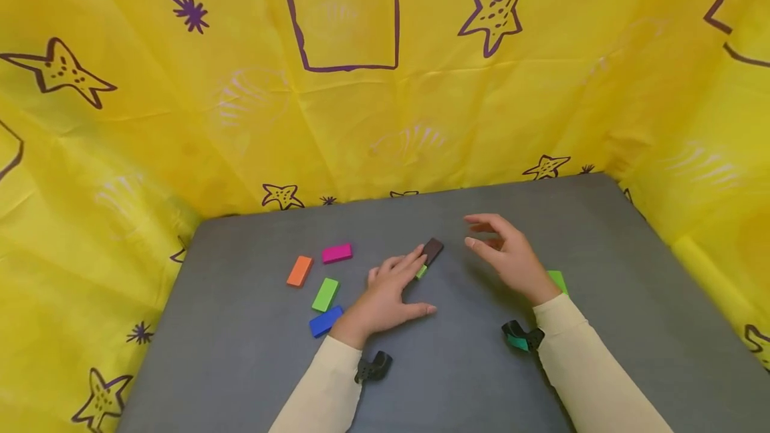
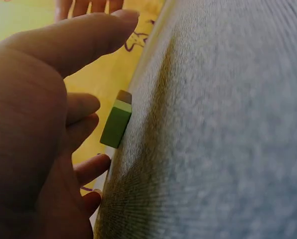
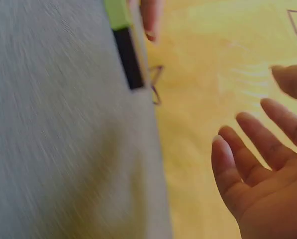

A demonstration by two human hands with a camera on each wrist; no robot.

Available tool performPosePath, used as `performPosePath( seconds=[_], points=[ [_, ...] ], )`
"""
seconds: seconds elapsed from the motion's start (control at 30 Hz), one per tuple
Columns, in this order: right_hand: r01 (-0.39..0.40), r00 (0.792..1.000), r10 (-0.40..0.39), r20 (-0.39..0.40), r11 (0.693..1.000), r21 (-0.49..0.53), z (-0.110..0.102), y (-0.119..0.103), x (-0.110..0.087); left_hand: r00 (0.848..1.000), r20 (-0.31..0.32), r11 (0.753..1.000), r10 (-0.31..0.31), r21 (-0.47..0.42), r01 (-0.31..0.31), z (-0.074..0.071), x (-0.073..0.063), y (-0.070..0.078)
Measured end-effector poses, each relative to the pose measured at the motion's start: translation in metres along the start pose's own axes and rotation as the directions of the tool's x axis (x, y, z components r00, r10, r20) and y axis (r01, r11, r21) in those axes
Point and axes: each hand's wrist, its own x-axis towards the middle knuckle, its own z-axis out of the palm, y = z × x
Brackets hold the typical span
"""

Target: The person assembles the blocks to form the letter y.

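At its two o'clock on the desk (image 1: pixel 457 366), my left hand (image 1: pixel 388 296), fingers outstretched, partly covers the dark brown block (image 1: pixel 434 250) and adjoining green block (image 1: pixel 422 272); contact unconfirmed. My right hand (image 1: pixel 511 258), empty, fingers loosely parted, hangs at the blocks' three o'clock. Advisable: light fingertip pressure, ends aligned.

we wore plain cream sleeves that reached down to the wrists, the left sleeve (image 1: pixel 321 389) and the right sleeve (image 1: pixel 595 366) alike in their smooth cloth. at the left cuff we had a curved black fitting (image 1: pixel 374 367), and at the right a second black fitting (image 1: pixel 532 339), which showed a teal-green patch (image 1: pixel 517 343) low on its side.
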Motion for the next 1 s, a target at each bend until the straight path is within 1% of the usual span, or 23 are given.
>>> performPosePath(
  seconds=[0.1, 0.17, 0.3, 0.37, 0.43, 0.47, 0.57, 0.67, 0.77, 0.8, 0.87, 0.93, 1.0],
  points=[
    [0.030, 1.000, -0.030, -0.006, 1.000, 0.002, -0.019, -0.007, -0.009, 1.000, 0.026, 1.000, 0.017, 0.008, -0.017, 0.002, -0.002, -0.002],
    [0.053, 0.999, -0.053, -0.008, 0.998, 0.034, -0.032, -0.011, -0.014, 0.999, 0.037, 0.999, 0.029, 0.025, -0.030, 0.004, -0.002, -0.003],
    [0.114, 0.993, -0.113, -0.016, 0.982, 0.153, -0.055, -0.016, -0.026, 0.998, 0.052, 0.996, 0.044, 0.074, -0.048, 0.008, -0.002, -0.002],
    [0.153, 0.988, -0.153, -0.018, 0.958, 0.243, -0.064, -0.017, -0.031, 0.997, 0.057, 0.994, 0.045, 0.098, -0.050, 0.009, -0.001, 0.000],
    [0.205, 0.977, -0.212, -0.017, 0.918, 0.340, -0.071, -0.017, -0.035, 0.997, 0.064, 0.992, 0.036, 0.117, -0.043, 0.009, -0.002, 0.001],
    [0.230, 0.970, -0.244, -0.014, 0.892, 0.390, -0.075, -0.016, -0.036, 0.997, 0.067, 0.992, 0.030, 0.124, -0.038, 0.009, -0.002, 0.002],
    [0.294, 0.940, -0.341, -0.010, 0.794, 0.531, -0.084, -0.013, -0.038, 0.998, 0.068, 0.992, 0.007, 0.125, -0.016, 0.010, -0.003, 0.006],
    [0.325, 0.914, -0.405, -0.015, 0.711, 0.624, -0.093, -0.010, -0.039, 0.998, 0.057, 0.992, -0.024, 0.122, 0.017, 0.012, -0.005, 0.010],
    [0.334, 0.899, -0.436, -0.027, 0.645, 0.687, -0.100, -0.008, -0.041, 0.998, 0.024, 0.991, -0.057, 0.126, 0.054, 0.016, -0.005, 0.014],
    [0.336, 0.895, -0.444, -0.030, 0.628, 0.702, -0.102, -0.007, -0.042, 0.997, 0.010, 0.990, -0.070, 0.126, 0.069, 0.018, -0.005, 0.016],
    [0.337, 0.891, -0.453, -0.036, 0.608, 0.719, -0.107, -0.004, -0.045, 0.996, -0.025, 0.988, -0.090, 0.127, 0.093, 0.021, -0.005, 0.019],
    [0.340, 0.886, -0.462, -0.037, 0.594, 0.730, -0.111, 0.000, -0.047, 0.993, -0.053, 0.985, -0.107, 0.128, 0.113, 0.025, -0.005, 0.022],
    [0.340, 0.884, -0.465, -0.038, 0.587, 0.735, -0.115, 0.005, -0.050, 0.991, -0.075, 0.984, -0.115, 0.125, 0.123, 0.027, -0.005, 0.024]
  ],
)
